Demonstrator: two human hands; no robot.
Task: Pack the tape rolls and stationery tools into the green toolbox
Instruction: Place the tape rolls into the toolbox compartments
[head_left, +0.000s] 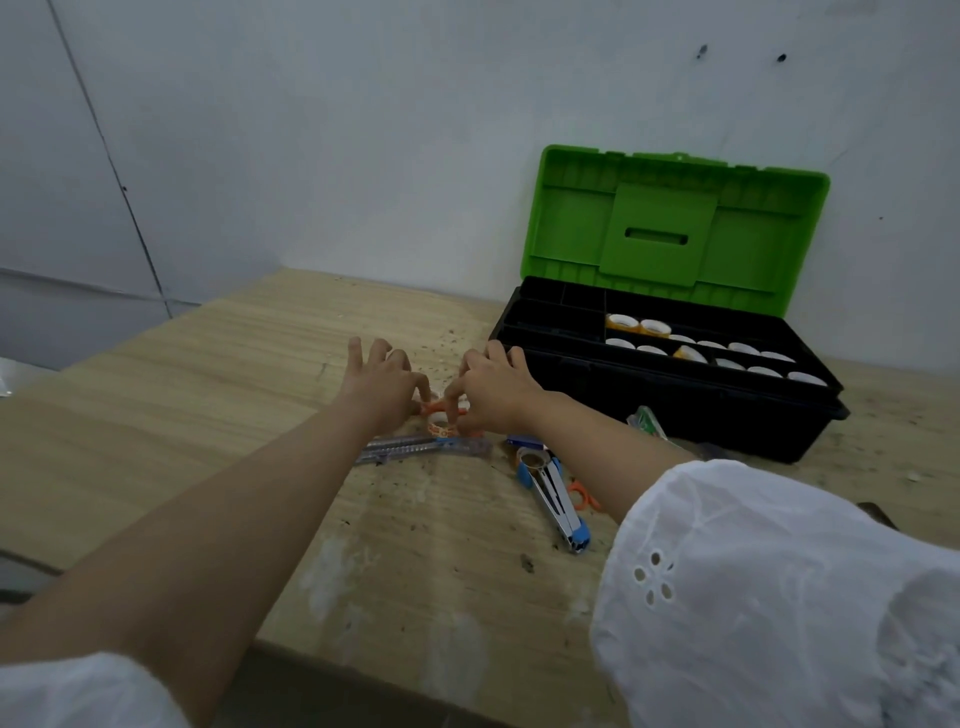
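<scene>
Picking up from the table (249, 395), is that the step? asks one.

I judge so, says the other. The right hand (493, 395) pinches an orange piece (441, 408) just above a small tape roll (441, 430). The left hand (382, 384) spreads its outer fingers and dips thumb and forefinger to the same piece; whether it grips, I cannot tell.

And next?

Lift and carry rightward to the green toolbox (582, 228), open against the wall, packed rolls (691, 353) filling its right compartments; the left ones look free.

Snags?

The box's front rim must be cleared. A utility knife (423, 448) lies just beside the hands, a stapler (553, 501) nearer; freer room lies leftward.
</scene>
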